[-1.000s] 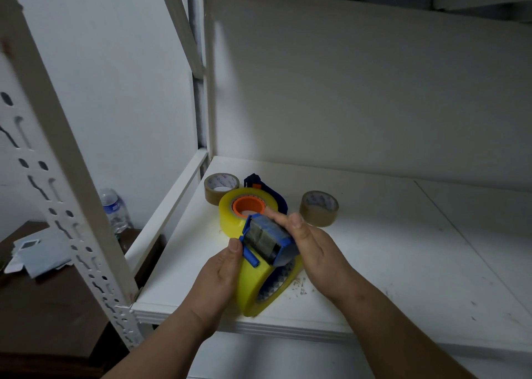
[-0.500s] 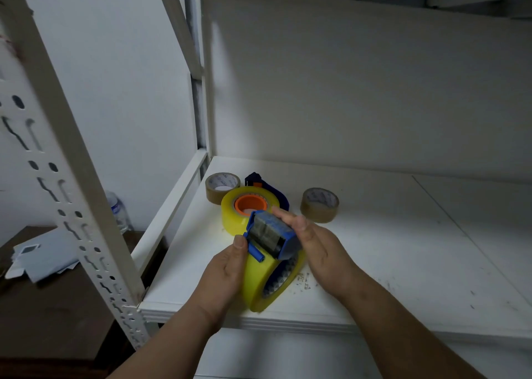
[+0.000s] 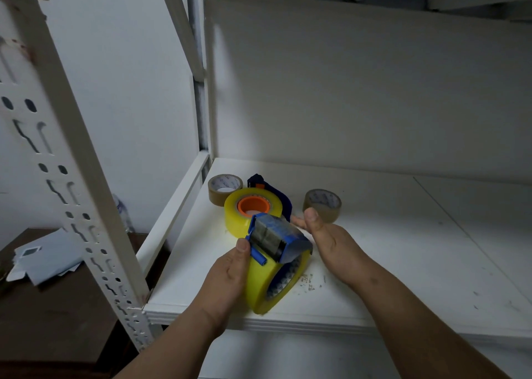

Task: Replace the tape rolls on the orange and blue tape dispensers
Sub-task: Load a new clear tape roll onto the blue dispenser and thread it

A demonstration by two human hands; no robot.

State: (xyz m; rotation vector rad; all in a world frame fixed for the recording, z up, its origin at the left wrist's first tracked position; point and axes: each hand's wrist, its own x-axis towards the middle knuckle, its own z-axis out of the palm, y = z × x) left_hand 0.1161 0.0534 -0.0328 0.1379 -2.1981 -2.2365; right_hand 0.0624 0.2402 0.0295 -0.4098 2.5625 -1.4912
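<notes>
Tape is already on my blue dispenser (image 3: pixel 276 240), a big yellow roll (image 3: pixel 270 281), so I think I am finishing this one. My left hand (image 3: pixel 227 272) grips it at the near shelf (image 3: pixel 403 263) edge. My right hand (image 3: pixel 328 243) is spread, just right of it. Next I should set it down. Farther back lies the orange dispenser (image 3: pixel 253 206), between two brown rolls (image 3: pixel 224 187).

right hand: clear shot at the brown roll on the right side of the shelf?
Probably yes. The right hand is open and free, its thumb just short of the brown tape roll, with bare shelf and nothing between them.
</notes>
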